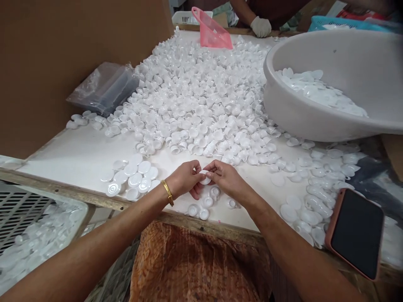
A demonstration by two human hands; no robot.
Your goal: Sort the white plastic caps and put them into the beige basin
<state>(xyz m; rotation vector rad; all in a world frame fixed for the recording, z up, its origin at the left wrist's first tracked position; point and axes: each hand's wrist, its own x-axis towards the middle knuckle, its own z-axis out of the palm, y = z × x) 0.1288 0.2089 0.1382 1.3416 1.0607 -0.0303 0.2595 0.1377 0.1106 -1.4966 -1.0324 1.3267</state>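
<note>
Between my two hands is a small round white plastic disc point(205, 178), just above the near part of the table. My left hand point(188, 178) has its fingers closed on the disc's left edge. My right hand point(223, 176) pinches the same disc from the right side. Several small white plastic cups point(204, 203) lie on the table just below my hands. To the left of them is a loose group of flat white discs point(134, 179). Beyond my hands spreads a large heap of white cup-shaped pieces point(208, 96).
A large grey basin point(315, 121) with white pieces stands at the right. A phone point(357, 233) lies near the right edge. A pink scoop point(214, 33) rests on the heap. A plastic-wrapped packet point(105, 86), a crate point(63, 201) and a co-worker's gloved hand point(261, 27) also show.
</note>
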